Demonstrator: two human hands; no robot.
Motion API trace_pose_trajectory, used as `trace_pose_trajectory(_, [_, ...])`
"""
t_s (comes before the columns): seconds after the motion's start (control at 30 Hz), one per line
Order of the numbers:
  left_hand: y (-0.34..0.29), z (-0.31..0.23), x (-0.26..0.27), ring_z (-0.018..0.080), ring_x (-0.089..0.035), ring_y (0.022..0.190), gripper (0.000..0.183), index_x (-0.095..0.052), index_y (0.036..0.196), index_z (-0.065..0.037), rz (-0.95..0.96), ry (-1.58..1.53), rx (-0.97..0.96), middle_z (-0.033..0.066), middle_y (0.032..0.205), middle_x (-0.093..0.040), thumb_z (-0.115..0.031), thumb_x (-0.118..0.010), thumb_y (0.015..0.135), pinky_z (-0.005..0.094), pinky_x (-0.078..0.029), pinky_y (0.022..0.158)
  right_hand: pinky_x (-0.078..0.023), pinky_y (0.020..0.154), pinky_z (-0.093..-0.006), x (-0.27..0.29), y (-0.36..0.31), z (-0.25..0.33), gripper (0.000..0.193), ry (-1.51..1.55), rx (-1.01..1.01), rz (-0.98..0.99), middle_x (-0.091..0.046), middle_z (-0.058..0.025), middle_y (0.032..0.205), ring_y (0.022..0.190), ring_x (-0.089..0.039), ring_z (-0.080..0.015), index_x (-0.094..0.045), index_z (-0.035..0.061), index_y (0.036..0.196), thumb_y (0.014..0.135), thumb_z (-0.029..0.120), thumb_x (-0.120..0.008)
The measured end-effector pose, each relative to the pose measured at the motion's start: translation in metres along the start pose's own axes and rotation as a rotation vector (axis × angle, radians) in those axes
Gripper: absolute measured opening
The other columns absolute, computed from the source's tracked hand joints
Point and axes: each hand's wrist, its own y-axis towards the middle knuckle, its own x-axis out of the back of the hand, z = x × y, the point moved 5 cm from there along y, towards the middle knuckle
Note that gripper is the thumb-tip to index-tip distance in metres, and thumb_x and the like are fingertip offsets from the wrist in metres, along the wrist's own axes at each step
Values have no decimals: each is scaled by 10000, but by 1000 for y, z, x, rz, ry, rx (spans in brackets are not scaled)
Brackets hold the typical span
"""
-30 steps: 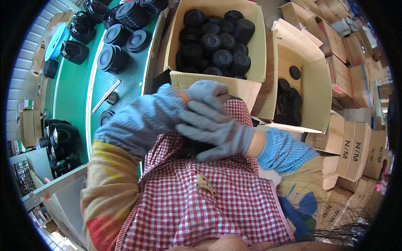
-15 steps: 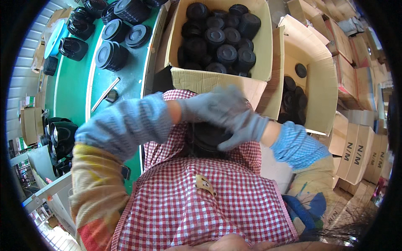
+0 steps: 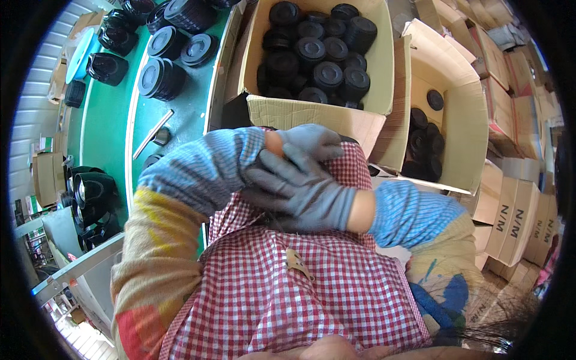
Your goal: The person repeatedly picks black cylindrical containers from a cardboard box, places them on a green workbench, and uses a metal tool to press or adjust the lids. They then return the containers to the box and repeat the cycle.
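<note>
Both my hands wear grey gloves, and they cross over my lap. My left hand (image 3: pixel 309 141) lies farther from me, its slightly bent fingers pointing right; nothing shows in them. Nearer to me, my right hand (image 3: pixel 300 191) reaches left with its fingers spread, beside my left wrist. Its palm side is hidden. Under its lower edge shows a sliver of a dark thing (image 3: pixel 275 222), mostly covered, so its shape cannot be made out. Around it is the red-and-white checked apron (image 3: pixel 300 276) over my lap.
Ahead stands an open cardboard box (image 3: pixel 318 114) with many black round lids. Right of it, another box (image 3: pixel 459 144) holds several black discs. On the left, a green worktable (image 3: pixel 108 138) carries stacked lids (image 3: pixel 161 79), black pots (image 3: pixel 107 69) and a metal rod (image 3: pixel 153 133).
My right hand has swung left and nearer to me, spreading its fingers over the black round thing in my lap that showed before. My left hand has shifted slightly right.
</note>
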Motion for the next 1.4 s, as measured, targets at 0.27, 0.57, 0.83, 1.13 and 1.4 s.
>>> trace_pose_trajectory(0.27, [-77,-35,60,324,-636,1149,450,-678,1224,-67,-279,-31,-20,147,1178,-672,-247,-788,826,461,-492,1003,-234,1197,-509,75,-89,-58,598,10,-510,-782,-435,-223,1486,1398,-392,-395,-507,51,1452,1047,480,-413])
trace_pose_trajectory(0.57, [-180,-36,-15,376,-480,1392,863,-559,1399,-5,-628,162,-32,217,1409,-576,-189,-916,635,449,-373,1174,-442,1088,-366,27,-137,-24,452,304,-693,-814,-493,-186,1489,1375,-490,-309,-540,58,1448,1056,282,-530])
trace_pose_trajectory(0.83, [-240,38,-36,312,-618,1218,634,-456,1460,-17,-942,-1420,-124,164,1390,-594,-488,-513,1041,464,-517,1045,-293,1204,-441,16,-104,19,682,427,-471,-729,-382,-279,1553,1460,-374,-385,-381,4,1535,1003,367,-604])
trace_pose_trajectory(1.13, [-243,-23,20,280,-646,1165,651,-507,1437,8,-965,-680,-168,103,1288,-665,-259,-753,896,376,-508,1019,-271,1215,-423,39,-120,22,647,316,-534,-776,-398,-236,1567,1474,-364,-362,-396,-23,1523,1044,391,-532])
trace_pose_trajectory(1.4, [-163,-90,-96,353,-327,1477,715,-559,1392,-138,-494,602,-383,85,1467,-502,-294,-829,748,644,-324,1131,-161,1239,-516,-18,-69,-8,941,91,-260,-18,-325,-220,1608,1498,-281,-399,-368,92,1568,926,779,-376])
